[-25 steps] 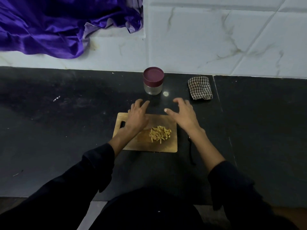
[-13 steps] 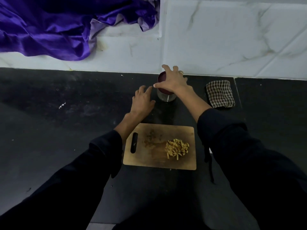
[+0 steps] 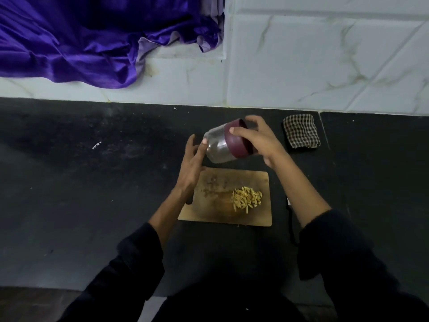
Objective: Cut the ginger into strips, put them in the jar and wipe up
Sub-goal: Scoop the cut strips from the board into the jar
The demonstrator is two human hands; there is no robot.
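Holds jar [image 3: 217,147] tilted above bench [image 3: 92,182]: grips lid [image 3: 236,147] with right hand [image 3: 260,138], braces glass with straight-fingered left hand [image 3: 192,163]. Leaves ginger [image 3: 246,199] piled on board [image 3: 209,210]. Next, likely: twist lid off.

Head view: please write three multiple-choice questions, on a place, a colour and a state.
1. The ginger strips lie: A on the cutting board; B in a bowl; C in a pan.
2. The lid is: A green; B maroon; C white.
3. The jar is: A standing upright; B broken; C held tilted.
Answers: 1 A, the pile sits on the wood; 2 B, its side shows dark red; 3 C, the right hand holds it slanted by the lid.
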